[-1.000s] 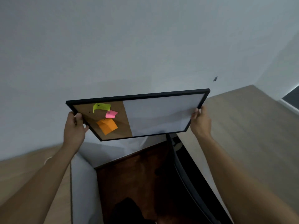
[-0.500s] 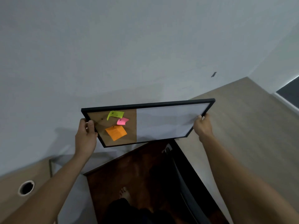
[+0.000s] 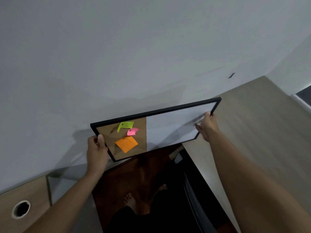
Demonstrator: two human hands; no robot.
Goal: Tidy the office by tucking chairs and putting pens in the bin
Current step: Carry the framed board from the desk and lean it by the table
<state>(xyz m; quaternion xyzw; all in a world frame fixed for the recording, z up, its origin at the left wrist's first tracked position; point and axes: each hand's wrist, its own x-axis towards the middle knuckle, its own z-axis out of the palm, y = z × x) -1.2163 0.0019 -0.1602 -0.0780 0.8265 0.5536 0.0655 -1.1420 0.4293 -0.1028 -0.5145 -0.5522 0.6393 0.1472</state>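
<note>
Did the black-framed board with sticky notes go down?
Yes. The black-framed cork-and-white board dropped lower, away from the small dark wall mark, toward the wooden desk.

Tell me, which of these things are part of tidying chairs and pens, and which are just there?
Part of the job: none in view; no chair, pen or bin shows.

Just there: notice board held by left hand and right hand; sticky notes; desk; desk hole.

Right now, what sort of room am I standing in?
Probably an office: both hands hold a notice board with sticky notes, between light wood desks, one with a cable hole.
</note>
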